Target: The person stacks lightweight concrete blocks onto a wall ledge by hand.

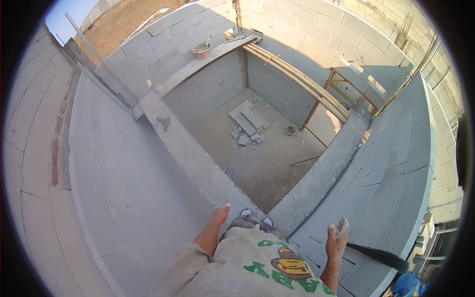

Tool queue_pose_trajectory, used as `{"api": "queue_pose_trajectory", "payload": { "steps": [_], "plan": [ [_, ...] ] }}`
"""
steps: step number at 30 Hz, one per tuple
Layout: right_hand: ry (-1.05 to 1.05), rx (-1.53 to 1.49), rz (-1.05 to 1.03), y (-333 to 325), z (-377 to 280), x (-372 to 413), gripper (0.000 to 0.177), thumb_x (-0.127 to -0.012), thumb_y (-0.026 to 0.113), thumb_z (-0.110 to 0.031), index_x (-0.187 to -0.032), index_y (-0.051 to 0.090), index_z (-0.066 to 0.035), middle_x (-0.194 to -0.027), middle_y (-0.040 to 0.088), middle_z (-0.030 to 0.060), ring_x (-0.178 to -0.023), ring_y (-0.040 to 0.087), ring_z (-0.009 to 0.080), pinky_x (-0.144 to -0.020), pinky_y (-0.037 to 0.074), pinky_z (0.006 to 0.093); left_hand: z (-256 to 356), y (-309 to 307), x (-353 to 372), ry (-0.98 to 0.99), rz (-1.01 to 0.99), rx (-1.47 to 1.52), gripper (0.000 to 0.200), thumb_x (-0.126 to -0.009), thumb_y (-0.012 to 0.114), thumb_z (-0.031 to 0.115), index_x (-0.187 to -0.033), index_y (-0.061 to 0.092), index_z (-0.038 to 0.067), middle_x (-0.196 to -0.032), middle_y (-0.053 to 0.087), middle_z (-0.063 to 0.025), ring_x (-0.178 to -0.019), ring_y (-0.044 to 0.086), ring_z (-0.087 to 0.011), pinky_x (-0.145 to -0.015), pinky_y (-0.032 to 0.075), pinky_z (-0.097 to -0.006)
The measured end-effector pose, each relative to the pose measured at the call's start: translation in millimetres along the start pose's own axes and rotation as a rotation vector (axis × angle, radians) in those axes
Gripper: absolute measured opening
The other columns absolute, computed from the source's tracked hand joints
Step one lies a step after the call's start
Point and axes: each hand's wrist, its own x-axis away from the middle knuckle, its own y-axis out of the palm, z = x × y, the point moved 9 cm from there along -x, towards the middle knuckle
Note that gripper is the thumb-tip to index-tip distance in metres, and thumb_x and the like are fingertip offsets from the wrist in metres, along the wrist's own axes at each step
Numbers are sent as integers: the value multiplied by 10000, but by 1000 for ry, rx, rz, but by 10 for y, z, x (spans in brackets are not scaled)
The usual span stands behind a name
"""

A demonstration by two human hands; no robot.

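Observation:
My left hand (221,214) hovers beside the near end of the grey plank on the left, one digit stretched forward. Nothing shows in it, though its underside is hidden. On the right, my right hand (338,235) is raised with dusty fingers apart, near the grey block wall. A dark-bristled brush (381,256) lies just beyond that hand, its narrow end close to the wrist; I see no grip on it. My feet stand where the left plank (190,158) and the right plank (324,175) meet. A grey tool (163,122) rests farther along the left plank.
Between the planks the floor (267,168) lies well below. Down there are grey blocks (249,118), broken pieces and a bucket (291,129). Another bucket (202,51) stands on the far plank. Bamboo poles (297,79) span the far right, and block walls surround me.

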Motion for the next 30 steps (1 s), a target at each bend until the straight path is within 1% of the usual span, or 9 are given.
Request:
{"api": "queue_pose_trajectory", "payload": {
  "steps": [1, 6, 17, 19, 23, 26, 28, 29, 30],
  "plan": [
    [-6, -14, 2, 109, -37, -46, 621, -877, 627, -264, -1375, 374, 6, -1306, 488, 222, -1163, 523, 351, -949, 436, 453, -34, -51, 22, -20, -15, 7, 699, -911, 337, 591, -1069, 646, -15, -1103, 619, -265, -1104, 550, -424, -942, 416, -473],
    [-202, 185, -399, 919, -500, -267, 553, -845, 659, -244, -1296, 462, 7, -1155, 589, 222, -1018, 603, 341, -888, 467, 408, -309, -453, 24, -81, 132, 135, 703, -906, 343, 599, -1066, 641, -16, -1098, 619, -268, -1102, 555, -422, -933, 418, -485],
    [-381, 370, -527, 2693, -1886, -784, 481, -852, 628, -262, -1240, 519, 1, -1039, 649, 220, -950, 640, 343, -827, 495, 407, -1235, -1484, -750, -209, 250, 159, 721, -910, 342, 594, -1155, 600, -33, -1165, 583, -285, -1145, 527, -435, -965, 408, -479],
    [-388, 364, -589, 3186, -2185, -777, 468, -848, 642, -268, -1218, 533, -4, -1034, 649, 221, -958, 633, 352, -830, 489, 412, -1502, -1857, -984, -252, 354, 177, 638, -899, 431, 564, -1038, 647, -21, -959, 685, -194, -958, 633, -355, -883, 454, -402],
    [-338, 360, -728, 4110, -2658, -742, 457, -845, 642, -312, -1176, 563, -6, -1055, 642, 244, -1014, 611, 379, -861, 473, 427, -1892, -2686, -1422, -274, 291, 450, 629, -900, 479, 544, -1075, 618, -44, -952, 690, -165, -855, 664, -260, -827, 487, -359],
    [-280, 463, -753, 4755, -2122, -927, 478, -841, 631, -358, -1170, 577, -15, -1077, 638, 245, -1039, 602, 381, -890, 463, 433, -2198, -3392, -1603, -294, 356, 435, 616, -896, 522, 521, -1111, 594, -52, -935, 691, -135, -784, 659, -184, -781, 498, -322],
    [-140, 618, -805, 4975, -1601, -936, 399, -841, 617, -334, -1085, 632, -20, -1050, 662, 203, -1015, 624, 341, -862, 478, 406, -2238, -3837, -1713, -111, 542, 380, 577, -921, 407, 507, -921, 656, -14, -935, 658, -235, -921, 613, -398, -827, 433, -502],
    [-41, 681, -832, 5076, -1156, -979, 426, -840, 619, -366, -1069, 634, -8, -1037, 668, 199, -997, 637, 331, -863, 485, 411, -2325, -3972, -1815, -111, 544, 382, 577, -921, 407, 507, -921, 656, -14, -935, 658, -235, -921, 613, -398, -827, 433, -502],
    [58, 746, -857, 5138, -693, -1032, 456, -839, 622, -398, -1053, 636, 4, -1025, 674, 196, -979, 649, 320, -863, 492, 415, -2491, -4046, -1923, -182, 509, 455, 573, -908, 475, 507, -1025, 617, -35, -921, 671, -191, -857, 634, -303, -815, 460, -425]
  ]
}}
